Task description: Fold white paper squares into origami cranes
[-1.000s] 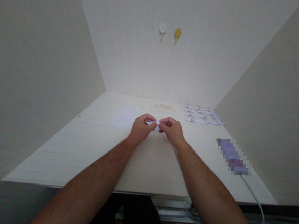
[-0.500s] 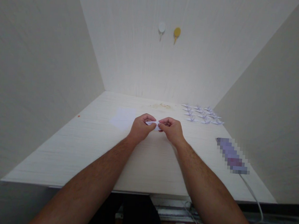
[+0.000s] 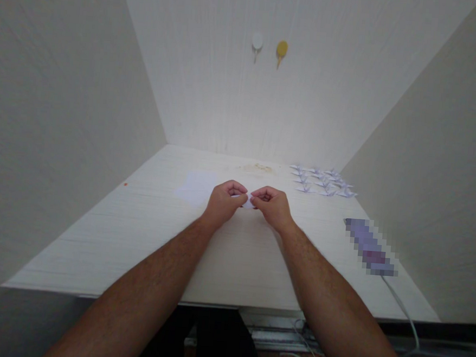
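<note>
A small folded piece of white paper [image 3: 249, 202] is pinched between my two hands over the middle of the table. My left hand [image 3: 225, 200] grips it from the left, thumb against the fingers. From the right, my right hand [image 3: 272, 204] pinches it the same way, its fingertips close to the left ones. Most of the paper is hidden behind the fingers, so its exact fold cannot be made out. White paper sheets [image 3: 196, 187] lie flat on the table just beyond and left of my left hand.
Several folded paper cranes [image 3: 321, 181] stand in rows at the back right. A pixelated device [image 3: 369, 247] with a cable [image 3: 402, 307] lies at the table's right. Walls enclose the table [image 3: 135, 247] at the back and sides. Two hooks, white [image 3: 257, 41] and yellow [image 3: 282, 49], hang on the back wall.
My thumbs and fingertips have shifted slightly on the folded paper, and less of it shows between them. Both hands stay in nearly the same place.
</note>
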Demonstrator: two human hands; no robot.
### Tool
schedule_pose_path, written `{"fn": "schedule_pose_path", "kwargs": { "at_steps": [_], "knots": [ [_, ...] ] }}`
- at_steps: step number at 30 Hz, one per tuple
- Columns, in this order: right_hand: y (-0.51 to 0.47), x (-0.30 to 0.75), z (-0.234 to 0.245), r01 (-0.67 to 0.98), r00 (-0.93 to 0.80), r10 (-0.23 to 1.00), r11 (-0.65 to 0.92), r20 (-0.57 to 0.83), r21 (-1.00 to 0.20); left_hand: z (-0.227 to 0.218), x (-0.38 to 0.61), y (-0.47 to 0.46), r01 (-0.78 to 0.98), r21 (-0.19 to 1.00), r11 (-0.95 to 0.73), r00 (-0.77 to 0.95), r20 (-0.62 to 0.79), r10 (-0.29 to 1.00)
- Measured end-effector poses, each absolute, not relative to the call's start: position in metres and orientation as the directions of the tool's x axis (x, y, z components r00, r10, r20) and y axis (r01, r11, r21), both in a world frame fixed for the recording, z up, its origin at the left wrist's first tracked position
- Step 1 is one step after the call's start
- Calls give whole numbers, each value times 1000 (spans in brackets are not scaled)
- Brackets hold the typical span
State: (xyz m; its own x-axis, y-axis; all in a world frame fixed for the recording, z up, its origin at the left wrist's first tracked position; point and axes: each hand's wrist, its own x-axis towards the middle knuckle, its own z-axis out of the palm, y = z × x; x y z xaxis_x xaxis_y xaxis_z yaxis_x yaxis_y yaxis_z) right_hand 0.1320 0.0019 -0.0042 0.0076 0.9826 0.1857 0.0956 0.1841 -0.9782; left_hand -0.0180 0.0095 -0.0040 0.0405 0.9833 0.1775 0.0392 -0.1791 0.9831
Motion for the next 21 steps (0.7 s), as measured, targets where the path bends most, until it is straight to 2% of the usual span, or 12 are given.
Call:
{"fn": "schedule_pose_path", "kwargs": {
  "at_steps": [16,21],
  "knots": [
    [4,133,-7,50,1,982,186,186,-981,-7,-21,12,57,967,-247,85,242,967],
    [4,132,-9,29,-23,995,99,98,-995,-8,-23,13,102,948,-301,92,293,952]
  ]
}}
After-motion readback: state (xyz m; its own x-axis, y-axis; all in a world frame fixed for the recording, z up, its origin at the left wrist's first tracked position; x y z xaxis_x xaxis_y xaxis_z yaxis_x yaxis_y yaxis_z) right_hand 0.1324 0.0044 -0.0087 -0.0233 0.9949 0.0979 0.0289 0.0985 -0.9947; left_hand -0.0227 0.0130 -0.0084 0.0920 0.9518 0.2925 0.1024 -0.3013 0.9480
